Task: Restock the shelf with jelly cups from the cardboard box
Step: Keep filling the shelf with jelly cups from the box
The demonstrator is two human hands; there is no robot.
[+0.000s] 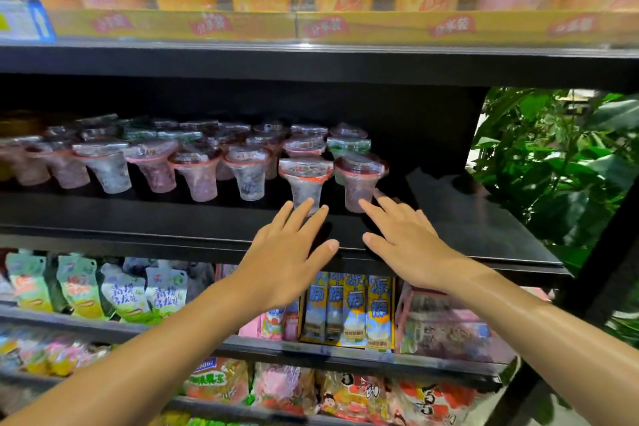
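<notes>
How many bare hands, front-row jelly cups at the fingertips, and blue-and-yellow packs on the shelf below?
Bare hands: 2, left hand, right hand
Clear plastic jelly cups with pink rims at the fingertips: 2
Blue-and-yellow upright packs: 4
Total: 8

Clear plastic jelly cups [193, 162] with flared rims and sealed printed film lids, mostly pink-red with a few green-lidded ones toward the back, standing upright in rows across the left and middle of the black shelf [466, 218]. Foremost at the right end of the rows, two cups side by side near the front edge: one with a white-and-orange lid [304, 180] and, just right of it, one with a dark red lid [359, 180]. Cardboard box out of view.
</notes>
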